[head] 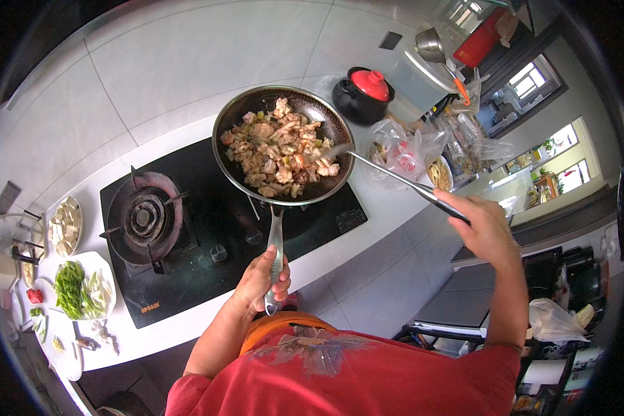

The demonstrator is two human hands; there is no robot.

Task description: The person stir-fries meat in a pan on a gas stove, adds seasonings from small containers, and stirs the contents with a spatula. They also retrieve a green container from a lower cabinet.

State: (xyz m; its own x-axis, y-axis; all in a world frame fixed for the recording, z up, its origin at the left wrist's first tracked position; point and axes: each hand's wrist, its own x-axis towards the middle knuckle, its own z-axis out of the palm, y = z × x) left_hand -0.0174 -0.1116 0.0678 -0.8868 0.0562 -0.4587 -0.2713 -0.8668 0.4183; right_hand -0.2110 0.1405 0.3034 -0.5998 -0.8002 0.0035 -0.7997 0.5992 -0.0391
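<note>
A dark wok with a metal rim (223,174) is over the right side of a black glass gas hob (197,275). In it lie browned meat chunks (286,151) with small green and yellow bits. My left hand (264,278) grips the wok's handle (275,234) below the pan. My right hand (476,221) holds the dark end of a metal spatula (395,178), whose blade touches the meat at the wok's right side. The hob's left burner (143,217) is uncovered.
At left are a dish of white cubes (65,226), a plate of cut green vegetables (86,286) and a white board (67,353). To the right are a black pot with a red lid (364,96), plastic bags (400,151), a small bowl (439,174) and a plastic bin (421,86).
</note>
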